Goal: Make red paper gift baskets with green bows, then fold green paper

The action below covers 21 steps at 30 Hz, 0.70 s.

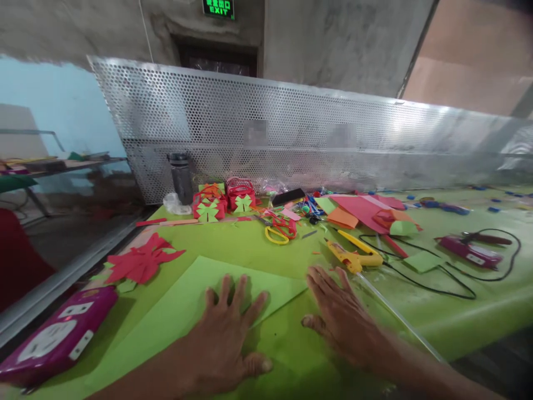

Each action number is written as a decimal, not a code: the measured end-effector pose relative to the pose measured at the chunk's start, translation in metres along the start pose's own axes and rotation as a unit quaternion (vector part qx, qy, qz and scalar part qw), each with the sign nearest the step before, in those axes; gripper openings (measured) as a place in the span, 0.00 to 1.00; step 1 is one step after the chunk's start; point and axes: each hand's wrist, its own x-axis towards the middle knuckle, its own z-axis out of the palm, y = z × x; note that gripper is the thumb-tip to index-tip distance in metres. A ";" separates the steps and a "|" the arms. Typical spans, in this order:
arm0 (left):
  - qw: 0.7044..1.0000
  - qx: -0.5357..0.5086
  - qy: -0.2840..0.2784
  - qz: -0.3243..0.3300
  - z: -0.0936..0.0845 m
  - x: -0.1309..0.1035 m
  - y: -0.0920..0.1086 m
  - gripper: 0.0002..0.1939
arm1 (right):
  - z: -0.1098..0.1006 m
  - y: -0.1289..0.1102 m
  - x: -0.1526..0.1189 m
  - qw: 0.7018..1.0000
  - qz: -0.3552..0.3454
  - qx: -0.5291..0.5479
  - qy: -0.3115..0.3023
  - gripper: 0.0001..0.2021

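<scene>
A large sheet of light green paper lies on the green table cover. My left hand rests on it, palm down, fingers spread. To the right, my right hand is stretched out flat near the sheet's right corner, its thumb apart from the fingers; whether it touches the paper I cannot tell. Just beyond the right hand lies a yellow glue gun, with a clear glue stick running from its back toward the table's front edge. Yellow-handled scissors lie farther back.
A purple power strip and red paper cutouts are at left. Two small red baskets and a dark bottle stand before a perforated metal panel. Pink and red paper, a black cord and another power strip lie right.
</scene>
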 end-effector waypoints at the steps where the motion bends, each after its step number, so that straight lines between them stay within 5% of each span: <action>1: 1.000 0.008 0.003 -0.001 -0.001 0.002 0.001 0.48 | -0.001 -0.006 0.002 1.000 -0.003 0.005 0.008 0.32; 9: 0.999 -0.004 -0.014 0.047 -0.006 0.005 0.001 0.47 | 0.000 -0.034 0.014 0.993 -0.094 0.050 -0.047 0.31; 16: 0.988 -0.054 0.009 0.144 0.000 -0.012 0.015 0.44 | 0.044 -0.019 0.009 0.972 -0.171 -0.043 0.155 0.26; 21: 0.993 0.005 0.033 0.115 0.019 -0.040 0.004 0.35 | 0.054 -0.014 0.006 0.965 -0.170 -0.041 0.193 0.35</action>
